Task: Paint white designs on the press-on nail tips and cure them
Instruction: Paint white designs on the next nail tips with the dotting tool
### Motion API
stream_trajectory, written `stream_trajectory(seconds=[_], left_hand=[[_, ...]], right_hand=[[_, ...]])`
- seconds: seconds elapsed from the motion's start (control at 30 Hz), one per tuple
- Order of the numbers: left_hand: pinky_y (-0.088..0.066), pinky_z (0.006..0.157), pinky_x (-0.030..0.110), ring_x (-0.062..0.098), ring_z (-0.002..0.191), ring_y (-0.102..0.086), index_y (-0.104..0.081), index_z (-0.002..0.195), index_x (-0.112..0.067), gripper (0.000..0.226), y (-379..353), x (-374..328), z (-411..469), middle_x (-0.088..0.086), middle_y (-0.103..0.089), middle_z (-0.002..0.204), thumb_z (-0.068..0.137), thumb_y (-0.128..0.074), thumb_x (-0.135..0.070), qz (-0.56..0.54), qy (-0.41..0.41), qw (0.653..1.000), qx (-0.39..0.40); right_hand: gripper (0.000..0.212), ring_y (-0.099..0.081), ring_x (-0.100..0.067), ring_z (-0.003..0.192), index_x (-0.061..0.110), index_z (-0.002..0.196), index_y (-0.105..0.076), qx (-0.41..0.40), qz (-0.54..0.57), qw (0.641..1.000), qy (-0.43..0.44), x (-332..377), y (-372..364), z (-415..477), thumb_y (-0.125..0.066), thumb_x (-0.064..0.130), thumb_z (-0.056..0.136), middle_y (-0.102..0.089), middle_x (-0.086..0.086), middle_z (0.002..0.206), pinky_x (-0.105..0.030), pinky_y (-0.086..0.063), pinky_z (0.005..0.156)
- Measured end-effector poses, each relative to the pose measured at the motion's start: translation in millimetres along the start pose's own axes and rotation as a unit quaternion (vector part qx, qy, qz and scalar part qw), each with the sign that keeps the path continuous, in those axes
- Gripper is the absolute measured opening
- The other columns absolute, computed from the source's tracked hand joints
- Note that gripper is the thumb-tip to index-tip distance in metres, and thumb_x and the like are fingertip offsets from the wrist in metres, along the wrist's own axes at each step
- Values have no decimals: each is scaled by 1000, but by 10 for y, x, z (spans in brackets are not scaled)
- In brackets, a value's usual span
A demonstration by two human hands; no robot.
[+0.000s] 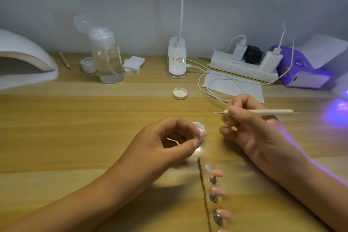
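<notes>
Power strip [243,68] (three plugs in) beside purple pack [305,75].

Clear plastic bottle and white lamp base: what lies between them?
A small stack of white square cotton pads lies on the wooden table between the clear plastic bottle and the white lamp base; the head view shows it.

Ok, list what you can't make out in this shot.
Head view only.
Small white pot: contents blurred, partly covered by the left hand.
Brush in the right hand: tip too thin to show paint.
Nail tips: blurred; lowest cut off by bottom edge.
</notes>
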State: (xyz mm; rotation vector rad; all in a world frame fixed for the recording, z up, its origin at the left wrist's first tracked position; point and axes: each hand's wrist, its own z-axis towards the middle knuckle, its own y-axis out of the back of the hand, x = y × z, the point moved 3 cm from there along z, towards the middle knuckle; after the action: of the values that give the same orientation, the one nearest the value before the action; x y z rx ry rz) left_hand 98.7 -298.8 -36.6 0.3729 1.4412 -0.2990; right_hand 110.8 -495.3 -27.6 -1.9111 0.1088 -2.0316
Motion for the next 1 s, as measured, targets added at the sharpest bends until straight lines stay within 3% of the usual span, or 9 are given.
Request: stream_trajectory(seconds=[0.17,0.33,0.5,0.67,1.0], left_hand=[[-49,71,23,13,79,-62,-72,87,-22,9,-29,37,-6,-7,-75,90,79,-70,-25,22,0,1000,18],[-48,69,16,7,76,-61,-74,85,-27,8,-41,40,-2,-9,-74,86,79,-71,-24,20,-5,999,25],[-50,71,15,5,78,-65,-74,86,-27,9,-30,54,-9,-8,-75,87,78,-72,-24,13,3,1000,19],[-50,68,15,7,76,-66,-74,84,-23,10,-21,57,-1,1,-75,86,75,-73,-24,1,12,1000,9],[-52,70,19,7,77,-66,-75,84,-23,9,-26,68,-5,1,-74,83,75,-74,-24,-4,23,1000,16]], right_hand=[[21,-46,-7,55,23,62,-52,31,7,999,-23,-51,-57,-7,-72,21,70,-46,3,59,-25,-53,65],[23,-43,-6,47,18,58,-51,28,36,999,-18,-42,-145,-54,-71,16,69,-47,1,54,-35,-58,69],[28,-41,-6,46,17,58,-50,18,22,999,-14,-37,-156,-47,-72,4,69,-46,0,55,-30,-58,66],[24,-40,-9,50,13,61,-48,19,24,999,-28,-57,-163,-50,-73,13,65,-40,-7,59,-30,-57,64],[23,-43,-8,49,17,58,-51,21,22,999,-33,-61,-187,-50,-73,14,64,-44,-4,58,-26,-56,61]])
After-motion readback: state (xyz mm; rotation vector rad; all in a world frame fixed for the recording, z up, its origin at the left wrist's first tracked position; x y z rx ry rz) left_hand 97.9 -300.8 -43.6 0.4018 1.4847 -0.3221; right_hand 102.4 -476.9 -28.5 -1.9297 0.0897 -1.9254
